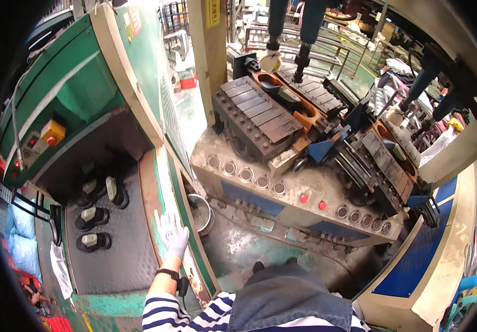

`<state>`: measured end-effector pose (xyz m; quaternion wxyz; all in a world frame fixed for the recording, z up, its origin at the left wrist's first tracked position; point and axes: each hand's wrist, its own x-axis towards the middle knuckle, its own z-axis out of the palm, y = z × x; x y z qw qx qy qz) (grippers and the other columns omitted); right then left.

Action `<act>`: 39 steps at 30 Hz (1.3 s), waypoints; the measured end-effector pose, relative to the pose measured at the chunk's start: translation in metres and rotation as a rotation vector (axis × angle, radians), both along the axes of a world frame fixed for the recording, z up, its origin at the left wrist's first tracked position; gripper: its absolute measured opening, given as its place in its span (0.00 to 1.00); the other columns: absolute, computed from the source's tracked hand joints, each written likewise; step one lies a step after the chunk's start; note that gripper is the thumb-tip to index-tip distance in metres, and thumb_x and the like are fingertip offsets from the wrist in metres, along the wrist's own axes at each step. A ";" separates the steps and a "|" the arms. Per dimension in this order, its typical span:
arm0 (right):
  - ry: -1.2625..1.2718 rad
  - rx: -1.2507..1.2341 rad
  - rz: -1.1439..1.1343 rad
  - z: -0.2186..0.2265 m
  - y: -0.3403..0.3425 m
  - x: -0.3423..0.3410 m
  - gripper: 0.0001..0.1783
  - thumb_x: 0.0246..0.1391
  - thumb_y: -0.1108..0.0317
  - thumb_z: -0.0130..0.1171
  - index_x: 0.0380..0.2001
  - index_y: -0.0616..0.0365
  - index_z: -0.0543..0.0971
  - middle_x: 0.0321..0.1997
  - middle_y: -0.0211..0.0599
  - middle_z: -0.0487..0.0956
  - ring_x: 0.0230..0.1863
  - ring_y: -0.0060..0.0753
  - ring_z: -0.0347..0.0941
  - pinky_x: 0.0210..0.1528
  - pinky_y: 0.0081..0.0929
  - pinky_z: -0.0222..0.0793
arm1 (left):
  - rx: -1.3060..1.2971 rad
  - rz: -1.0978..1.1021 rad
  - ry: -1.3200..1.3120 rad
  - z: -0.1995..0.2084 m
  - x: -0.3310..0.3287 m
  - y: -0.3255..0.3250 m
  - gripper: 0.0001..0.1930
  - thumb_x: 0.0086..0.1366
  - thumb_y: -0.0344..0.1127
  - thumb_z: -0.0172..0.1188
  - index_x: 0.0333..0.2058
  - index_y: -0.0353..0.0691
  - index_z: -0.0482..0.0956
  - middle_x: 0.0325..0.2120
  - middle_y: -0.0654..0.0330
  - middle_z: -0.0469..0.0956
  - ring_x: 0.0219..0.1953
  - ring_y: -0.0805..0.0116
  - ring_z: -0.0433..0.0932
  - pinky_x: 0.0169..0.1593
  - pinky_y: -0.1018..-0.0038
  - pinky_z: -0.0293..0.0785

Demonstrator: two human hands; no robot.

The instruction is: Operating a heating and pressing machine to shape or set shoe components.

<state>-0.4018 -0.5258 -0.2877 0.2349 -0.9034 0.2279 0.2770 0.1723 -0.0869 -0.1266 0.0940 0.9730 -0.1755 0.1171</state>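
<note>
My left hand (173, 237), in a pale glove with a dark band at the wrist, lies with fingers spread on the worn metal frame (149, 185) of a green cabinet. It holds nothing. Inside that cabinet, several black shoe-shaped pieces with pale blocks on top (93, 241) stand on a dark studded plate (122, 260). My right hand is out of sight; only a bit of striped sleeve shows at the lower right of my apron (282, 299).
Ahead stands a machine with a gauge-lined bench (245, 175), red buttons (303, 198), slatted metal blocks (260, 110) and orange clamps (306, 117). A bucket (201, 213) sits beside the cabinet. An orange-yellow switch box (53, 131) hangs on its left wall. A blue-panelled housing (415, 249) stands at right.
</note>
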 end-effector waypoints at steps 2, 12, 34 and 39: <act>0.015 0.004 -0.091 0.015 0.005 0.005 0.14 0.56 0.59 0.50 0.35 0.53 0.81 0.37 0.50 0.82 0.39 0.55 0.79 0.40 0.46 0.76 | -0.008 -0.033 -0.002 0.003 0.001 -0.011 0.38 0.49 0.44 0.62 0.60 0.35 0.68 0.61 0.47 0.66 0.66 0.47 0.59 0.73 0.57 0.43; 0.031 0.003 -0.265 0.040 -0.002 0.027 0.13 0.56 0.60 0.50 0.35 0.53 0.81 0.37 0.48 0.82 0.39 0.54 0.80 0.40 0.46 0.76 | -0.060 -0.034 0.052 0.011 0.004 -0.025 0.42 0.44 0.41 0.68 0.60 0.35 0.65 0.57 0.46 0.67 0.64 0.48 0.60 0.73 0.57 0.44; -0.565 -0.301 -0.101 0.076 -0.065 0.059 0.07 0.55 0.62 0.50 0.31 0.52 0.72 0.24 0.44 0.77 0.29 0.53 0.77 0.29 0.48 0.70 | 0.159 0.301 0.167 -0.046 0.003 -0.043 0.53 0.46 0.41 0.66 0.70 0.41 0.49 0.70 0.51 0.52 0.72 0.53 0.48 0.72 0.56 0.43; -0.927 -0.162 -0.292 0.273 -0.161 0.192 0.19 0.65 0.59 0.48 0.22 0.56 0.77 0.25 0.45 0.77 0.27 0.48 0.75 0.33 0.41 0.70 | 0.051 0.512 0.150 -0.061 -0.007 -0.082 0.47 0.51 0.41 0.66 0.69 0.41 0.54 0.69 0.50 0.55 0.71 0.52 0.52 0.71 0.55 0.47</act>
